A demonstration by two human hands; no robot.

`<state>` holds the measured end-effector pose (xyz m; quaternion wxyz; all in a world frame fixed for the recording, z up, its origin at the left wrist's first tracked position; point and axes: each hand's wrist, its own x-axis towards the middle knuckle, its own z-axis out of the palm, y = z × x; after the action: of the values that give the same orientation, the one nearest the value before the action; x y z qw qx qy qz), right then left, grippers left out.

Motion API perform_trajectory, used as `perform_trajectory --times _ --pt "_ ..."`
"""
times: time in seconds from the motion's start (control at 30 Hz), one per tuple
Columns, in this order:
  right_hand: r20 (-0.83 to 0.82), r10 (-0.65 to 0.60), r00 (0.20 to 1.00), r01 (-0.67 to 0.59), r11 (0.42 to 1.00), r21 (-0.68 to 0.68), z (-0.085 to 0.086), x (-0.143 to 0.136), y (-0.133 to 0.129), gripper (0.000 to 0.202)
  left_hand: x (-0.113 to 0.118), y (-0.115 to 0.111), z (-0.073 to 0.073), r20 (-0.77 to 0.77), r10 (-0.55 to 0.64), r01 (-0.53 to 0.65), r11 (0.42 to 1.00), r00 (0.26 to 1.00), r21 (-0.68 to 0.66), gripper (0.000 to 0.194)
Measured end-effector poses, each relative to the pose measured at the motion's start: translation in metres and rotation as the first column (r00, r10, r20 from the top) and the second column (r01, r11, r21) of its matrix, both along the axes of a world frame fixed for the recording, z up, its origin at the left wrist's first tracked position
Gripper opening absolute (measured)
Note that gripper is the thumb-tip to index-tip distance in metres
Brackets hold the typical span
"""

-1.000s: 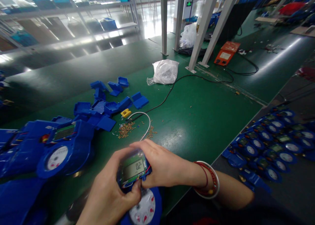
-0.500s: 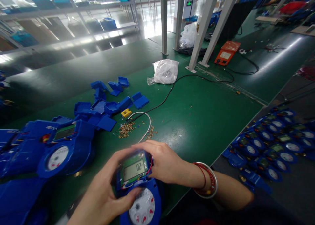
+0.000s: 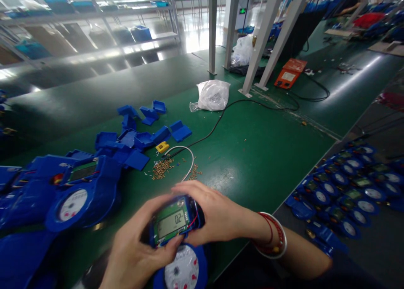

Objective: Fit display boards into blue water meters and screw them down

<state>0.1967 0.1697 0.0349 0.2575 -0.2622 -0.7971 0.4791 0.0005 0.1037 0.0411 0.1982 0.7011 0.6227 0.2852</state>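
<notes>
Both hands are wrapped round a blue water meter at the near edge of the green table. My left hand grips its left side, the thumb lying across the lower edge of the display housing. From the right, my right hand holds the upper housing, with its thumb low beside the circuit board. Between the hands an LCD display on a green board reads about 0.2, and red wires show at its right. Below it sits the round white dial with red pointers. The fingers behind the housing are hidden.
More blue meters stand at left. Blue plastic covers, a yellow part and loose screws lie ahead. A white bag, black cable and orange box are farther back. Several meters stand lower right.
My right thumb has come down to the lower right of the display, and my left thumb has shifted up from the dial to the display's lower edge. The meter stays held.
</notes>
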Motion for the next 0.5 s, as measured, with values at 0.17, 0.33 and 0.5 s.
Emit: perform_trajectory --times 0.17,0.33,0.5 --pt "-0.066 -0.125 0.990 0.126 0.992 0.020 0.007 0.019 -0.009 0.055 -0.004 -0.003 -0.003 0.010 0.013 -0.013 0.999 1.000 -0.042 0.047" --pt "0.047 -0.120 0.992 0.119 0.992 0.030 0.011 0.018 -0.007 0.026 -0.005 -0.004 -0.003 -0.015 0.008 -0.009 0.999 1.000 -0.051 0.048" --pt "0.054 0.065 0.996 -0.070 0.994 0.083 0.020 0.015 0.007 0.019 -0.010 0.000 -0.005 -0.081 -0.057 0.058 0.998 0.995 0.011 0.049"
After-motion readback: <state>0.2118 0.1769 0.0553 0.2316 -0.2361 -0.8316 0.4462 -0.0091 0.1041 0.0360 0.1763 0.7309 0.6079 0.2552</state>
